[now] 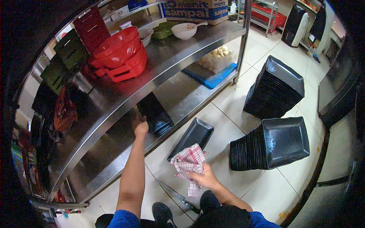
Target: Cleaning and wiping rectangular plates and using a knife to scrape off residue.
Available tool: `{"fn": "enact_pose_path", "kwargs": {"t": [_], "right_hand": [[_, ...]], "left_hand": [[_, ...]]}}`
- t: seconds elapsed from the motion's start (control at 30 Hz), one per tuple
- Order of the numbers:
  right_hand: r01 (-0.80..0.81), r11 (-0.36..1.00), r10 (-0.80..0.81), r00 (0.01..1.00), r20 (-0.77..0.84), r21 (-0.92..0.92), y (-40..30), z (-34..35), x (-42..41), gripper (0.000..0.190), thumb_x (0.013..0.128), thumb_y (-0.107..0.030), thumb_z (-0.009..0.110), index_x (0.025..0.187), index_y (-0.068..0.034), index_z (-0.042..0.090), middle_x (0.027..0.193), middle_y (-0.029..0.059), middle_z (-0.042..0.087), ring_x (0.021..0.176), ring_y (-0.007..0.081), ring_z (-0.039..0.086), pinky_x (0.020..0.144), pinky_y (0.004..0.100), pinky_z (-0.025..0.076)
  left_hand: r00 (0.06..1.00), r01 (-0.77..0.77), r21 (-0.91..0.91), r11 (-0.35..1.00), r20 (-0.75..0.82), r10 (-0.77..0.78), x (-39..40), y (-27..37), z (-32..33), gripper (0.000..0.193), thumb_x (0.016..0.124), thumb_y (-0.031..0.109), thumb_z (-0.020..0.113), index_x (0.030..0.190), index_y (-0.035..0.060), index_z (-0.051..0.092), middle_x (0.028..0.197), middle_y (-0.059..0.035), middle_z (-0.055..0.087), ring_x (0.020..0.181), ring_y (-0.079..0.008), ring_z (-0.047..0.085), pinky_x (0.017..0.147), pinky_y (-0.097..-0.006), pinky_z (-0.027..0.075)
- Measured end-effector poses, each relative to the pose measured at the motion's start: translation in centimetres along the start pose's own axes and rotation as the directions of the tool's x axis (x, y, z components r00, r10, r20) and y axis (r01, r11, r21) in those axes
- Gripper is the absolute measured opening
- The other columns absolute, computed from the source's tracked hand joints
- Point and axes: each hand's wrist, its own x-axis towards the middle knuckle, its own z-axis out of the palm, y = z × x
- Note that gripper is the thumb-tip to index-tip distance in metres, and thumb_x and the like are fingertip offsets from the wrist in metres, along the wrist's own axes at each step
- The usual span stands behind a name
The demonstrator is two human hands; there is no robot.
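Observation:
My left hand [140, 126] reaches onto the lower shelf, at the left side of a small stack of black rectangular plates [159, 116]. Shadow hides its fingers, so whether they grip the stack cannot be told. A crumpled red-and-white checked cloth [188, 162] is held in my right hand [205, 176]. Just beyond the cloth, one long black rectangular plate [195, 134] lies on the tiled floor, its near end partly covered from view. A knife [179, 196] with a dark handle lies on the floor by my shoes.
Two tall stacks of black plates, one upright [275, 88] and one leaning over [271, 145], occupy the floor at right. Red plastic baskets [122, 54], a white bowl [184, 30] and a cardboard box [196, 11] stand on the steel table [171, 54]. A blue board [212, 78] rests below.

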Motion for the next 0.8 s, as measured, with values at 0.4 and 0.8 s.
{"fn": "enact_pose_path", "kwargs": {"t": [0.4, 0.8], "right_hand": [[0.358, 0.903, -0.206, 0.846, -0.492, 0.237, -1.6, -5.9, 1.5, 0.052, 0.078, -0.007, 0.061, 0.125, -0.003, 0.040, 0.112, 0.0094, 0.054, 0.096, 0.0193, 0.055, 0.086, 0.0329, 0.044], [0.375, 0.858, -0.493, 0.790, -0.363, -0.350, -3.6, -5.5, 2.1, 0.028, 0.077, -0.002, 0.059, 0.105, 0.001, 0.059, 0.097, 0.0064, 0.061, 0.085, 0.0162, 0.059, 0.078, 0.0300, 0.047]], "left_hand": [[0.966, 0.258, -0.558, 0.788, 0.132, -0.223, -21.3, 5.0, -5.0, 0.040, 0.075, 0.035, 0.073, 0.066, 0.0024, 0.051, 0.063, -0.0054, 0.054, 0.061, -0.0143, 0.051, 0.060, -0.0304, 0.043], [0.756, 0.532, -0.563, 0.632, 0.652, -0.055, -24.2, 4.7, -8.9, 0.029, 0.078, 0.026, 0.067, 0.085, -0.0016, 0.066, 0.074, -0.0123, 0.066, 0.065, -0.0193, 0.063, 0.063, -0.0308, 0.048]]}}
